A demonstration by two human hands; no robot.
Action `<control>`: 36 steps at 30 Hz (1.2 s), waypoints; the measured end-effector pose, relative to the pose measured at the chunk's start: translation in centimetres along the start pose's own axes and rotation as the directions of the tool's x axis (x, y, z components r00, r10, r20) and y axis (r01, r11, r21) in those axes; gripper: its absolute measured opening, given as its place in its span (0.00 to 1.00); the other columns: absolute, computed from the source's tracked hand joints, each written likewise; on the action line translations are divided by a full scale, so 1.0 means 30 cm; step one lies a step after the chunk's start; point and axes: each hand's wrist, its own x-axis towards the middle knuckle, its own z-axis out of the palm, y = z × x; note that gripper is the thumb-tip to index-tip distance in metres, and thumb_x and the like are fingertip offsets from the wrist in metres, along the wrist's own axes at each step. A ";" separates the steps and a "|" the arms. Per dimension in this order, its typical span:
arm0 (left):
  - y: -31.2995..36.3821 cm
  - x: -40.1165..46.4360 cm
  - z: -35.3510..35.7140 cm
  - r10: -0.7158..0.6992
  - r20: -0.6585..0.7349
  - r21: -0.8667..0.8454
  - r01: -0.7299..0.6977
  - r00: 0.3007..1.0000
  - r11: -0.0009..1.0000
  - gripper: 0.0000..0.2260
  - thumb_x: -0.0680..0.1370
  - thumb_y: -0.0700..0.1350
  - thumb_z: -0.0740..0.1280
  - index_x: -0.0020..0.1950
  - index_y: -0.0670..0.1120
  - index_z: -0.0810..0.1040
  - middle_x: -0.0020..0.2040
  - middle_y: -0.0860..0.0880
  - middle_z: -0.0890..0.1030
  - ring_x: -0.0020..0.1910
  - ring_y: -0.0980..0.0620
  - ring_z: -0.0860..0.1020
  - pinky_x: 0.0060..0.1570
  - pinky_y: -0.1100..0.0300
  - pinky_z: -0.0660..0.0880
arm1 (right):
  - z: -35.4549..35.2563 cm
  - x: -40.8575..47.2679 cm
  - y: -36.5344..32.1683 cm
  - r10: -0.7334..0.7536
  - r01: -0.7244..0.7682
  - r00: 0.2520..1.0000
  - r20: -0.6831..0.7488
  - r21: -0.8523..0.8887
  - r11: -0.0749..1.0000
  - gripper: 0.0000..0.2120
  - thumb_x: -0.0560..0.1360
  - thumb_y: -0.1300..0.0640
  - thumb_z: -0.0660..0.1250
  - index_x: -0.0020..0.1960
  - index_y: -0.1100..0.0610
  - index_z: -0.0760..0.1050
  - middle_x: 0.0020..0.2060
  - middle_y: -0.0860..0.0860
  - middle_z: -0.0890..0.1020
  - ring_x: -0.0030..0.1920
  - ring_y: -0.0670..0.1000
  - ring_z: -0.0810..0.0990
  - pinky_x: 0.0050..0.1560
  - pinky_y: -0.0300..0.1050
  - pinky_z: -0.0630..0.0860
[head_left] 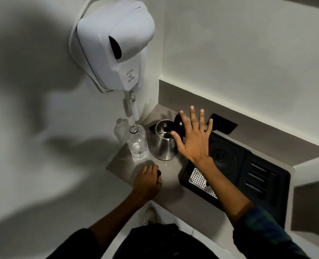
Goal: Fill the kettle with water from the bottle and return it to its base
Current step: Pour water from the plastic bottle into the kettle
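A steel kettle [162, 143] stands on the grey counter [171, 184] with its black lid [179, 122] flipped up. Left of it, touching or nearly so, stands a clear bottle [137, 144], uncapped, with a little water at the bottom. My right hand [194, 139] hovers over the kettle's right side, fingers spread, holding nothing. My left hand [148, 181] rests on the counter in front of the bottle, fingers curled around a small black object, apparently the bottle cap [159, 172]. The round kettle base [221, 157] sits in a black tray [257, 176] to the right.
A white wall-mounted hair dryer [114, 45] with a coiled cord [134, 109] hangs above the bottle. A black wall socket plate [223, 124] sits behind the tray. The tray has a perforated metal drip grate [201, 181]. Walls close in at left and back.
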 end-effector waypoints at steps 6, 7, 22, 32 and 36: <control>-0.034 0.012 0.075 -0.129 0.155 0.068 0.119 0.980 0.991 0.25 0.83 0.54 0.59 0.76 0.42 0.67 0.75 0.43 0.71 0.75 0.42 0.68 0.76 0.51 0.61 | -0.009 -0.001 0.009 0.018 -0.019 1.000 0.019 0.061 0.998 0.36 0.81 0.29 0.50 0.84 0.45 0.58 0.86 0.54 0.52 0.86 0.62 0.44 0.79 0.77 0.45; -0.035 0.002 0.078 -0.167 0.096 -0.038 0.171 0.981 0.985 0.24 0.82 0.55 0.63 0.73 0.42 0.70 0.71 0.42 0.74 0.72 0.42 0.71 0.74 0.51 0.64 | -0.010 -0.001 0.011 0.019 -0.020 1.000 0.021 0.068 0.997 0.36 0.81 0.29 0.51 0.84 0.45 0.58 0.86 0.54 0.52 0.86 0.62 0.44 0.79 0.77 0.46; -0.096 0.172 -0.204 -0.537 -0.266 -0.791 0.138 0.801 0.596 0.53 0.64 0.48 0.86 0.81 0.49 0.58 0.77 0.46 0.71 0.74 0.49 0.71 0.67 0.62 0.69 | -0.019 -0.018 0.006 0.026 -0.033 0.997 0.075 0.098 0.995 0.37 0.81 0.30 0.53 0.85 0.44 0.53 0.87 0.53 0.50 0.86 0.62 0.42 0.80 0.76 0.44; -0.078 0.255 -0.392 -0.392 -0.253 -0.445 0.253 0.885 0.859 0.45 0.61 0.56 0.83 0.71 0.51 0.63 0.61 0.45 0.83 0.57 0.40 0.83 0.55 0.50 0.80 | -0.053 -0.005 0.023 0.005 -0.013 0.994 0.111 0.072 0.997 0.36 0.81 0.29 0.53 0.84 0.42 0.55 0.86 0.53 0.50 0.86 0.62 0.41 0.80 0.76 0.42; -0.066 0.281 -0.505 -0.275 -0.060 -0.136 0.265 0.960 0.955 0.50 0.58 0.59 0.83 0.72 0.50 0.61 0.58 0.43 0.84 0.54 0.37 0.84 0.48 0.51 0.78 | -0.065 -0.008 0.027 0.002 -0.009 0.993 0.117 0.062 0.998 0.36 0.80 0.27 0.51 0.84 0.42 0.55 0.86 0.53 0.50 0.86 0.62 0.41 0.80 0.76 0.42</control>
